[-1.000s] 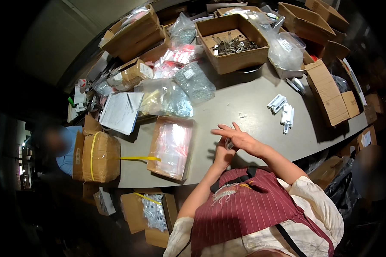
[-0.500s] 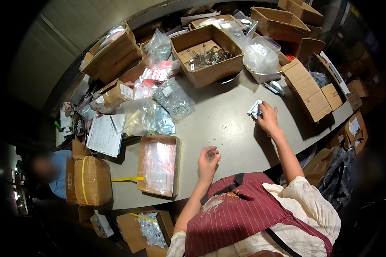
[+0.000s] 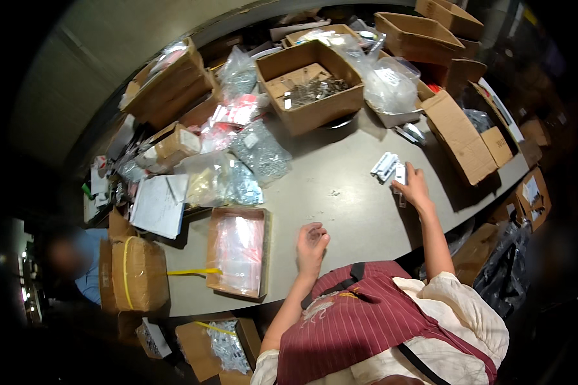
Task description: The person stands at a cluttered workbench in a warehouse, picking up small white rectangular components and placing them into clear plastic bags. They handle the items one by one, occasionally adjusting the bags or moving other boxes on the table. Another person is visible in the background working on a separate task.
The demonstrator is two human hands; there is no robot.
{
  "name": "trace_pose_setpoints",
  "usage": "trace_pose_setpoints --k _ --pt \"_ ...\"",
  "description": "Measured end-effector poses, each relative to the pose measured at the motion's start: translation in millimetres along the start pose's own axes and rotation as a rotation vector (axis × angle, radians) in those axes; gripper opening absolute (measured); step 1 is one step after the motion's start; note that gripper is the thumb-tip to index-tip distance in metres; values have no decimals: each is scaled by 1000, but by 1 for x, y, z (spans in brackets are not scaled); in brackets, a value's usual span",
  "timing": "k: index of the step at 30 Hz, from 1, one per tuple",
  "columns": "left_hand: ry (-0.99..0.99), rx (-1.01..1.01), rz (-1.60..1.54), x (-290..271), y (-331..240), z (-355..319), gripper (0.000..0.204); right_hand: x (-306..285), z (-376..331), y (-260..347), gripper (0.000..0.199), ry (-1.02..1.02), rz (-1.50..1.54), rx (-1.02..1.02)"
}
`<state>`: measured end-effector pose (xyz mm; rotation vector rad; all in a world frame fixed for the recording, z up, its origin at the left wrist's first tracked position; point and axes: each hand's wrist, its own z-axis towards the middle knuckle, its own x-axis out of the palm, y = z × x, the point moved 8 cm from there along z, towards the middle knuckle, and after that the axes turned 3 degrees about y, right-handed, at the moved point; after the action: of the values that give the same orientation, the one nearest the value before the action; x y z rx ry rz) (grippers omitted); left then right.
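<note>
The right hand [image 3: 417, 190], thumb spread, meets a white part [image 3: 401, 173] on the desk's [image 3: 356, 240] right side, grip unclear; nearer, the left hand [image 3: 311, 250] curls, its hold impossible to tell.

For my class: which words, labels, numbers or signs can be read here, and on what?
None clearly legible.
Papers: writing too small.
White label on the small taped box: blurred.
Carton flap: mark too small.
Clear bag: marks blurred.
Apron: small yellow marks, unreadable.
</note>
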<state>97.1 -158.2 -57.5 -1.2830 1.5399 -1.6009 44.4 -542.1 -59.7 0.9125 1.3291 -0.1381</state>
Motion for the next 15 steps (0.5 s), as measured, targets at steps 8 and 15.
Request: trace_pose_setpoints --k 8,15 --pt "58 119 120 -9 46 17 33 32 41 -38 57 -101 -146 -177" --pt "22 143 142 -11 32 6 23 59 85 -63 66 62 -211 -251"
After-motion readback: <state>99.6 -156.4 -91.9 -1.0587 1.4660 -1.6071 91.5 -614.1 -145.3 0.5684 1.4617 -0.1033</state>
